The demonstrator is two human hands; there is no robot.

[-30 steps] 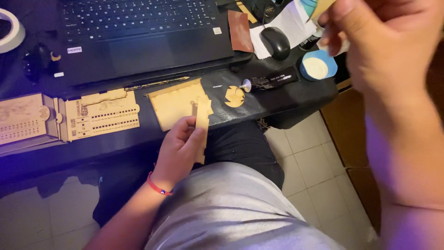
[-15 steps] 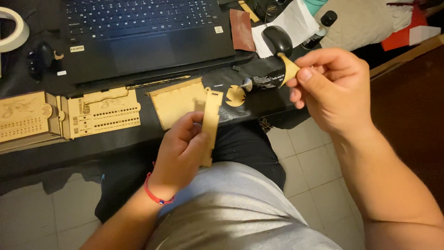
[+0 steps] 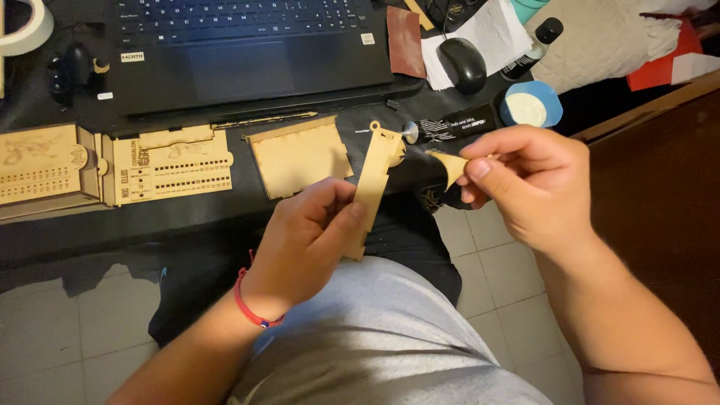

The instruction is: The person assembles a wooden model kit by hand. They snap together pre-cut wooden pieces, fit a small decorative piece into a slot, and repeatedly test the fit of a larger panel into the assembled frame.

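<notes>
My left hand (image 3: 304, 240) grips a long, narrow wooden strip (image 3: 375, 180) with notched edges, held upright over my lap at the desk's front edge. My right hand (image 3: 529, 184) pinches a small, pointed wooden piece (image 3: 448, 166) between thumb and fingers, its tip a short way to the right of the strip. A flat square wooden panel (image 3: 300, 157) lies on the black desk just behind the strip. Two engraved wooden panels (image 3: 169, 165) (image 3: 41, 169) lie further left.
A black laptop (image 3: 240, 52) fills the back of the desk. A black mouse (image 3: 463, 64) sits on white paper, with a dark glue tube (image 3: 457, 124), a blue cup of white glue (image 3: 531, 106) and a brown sandpaper sheet (image 3: 405, 34) nearby. A tape roll (image 3: 26, 30) is far left.
My right hand came down from the upper right toward the strip, carrying the small piece. My left hand raised the strip and tilted it more upright.
</notes>
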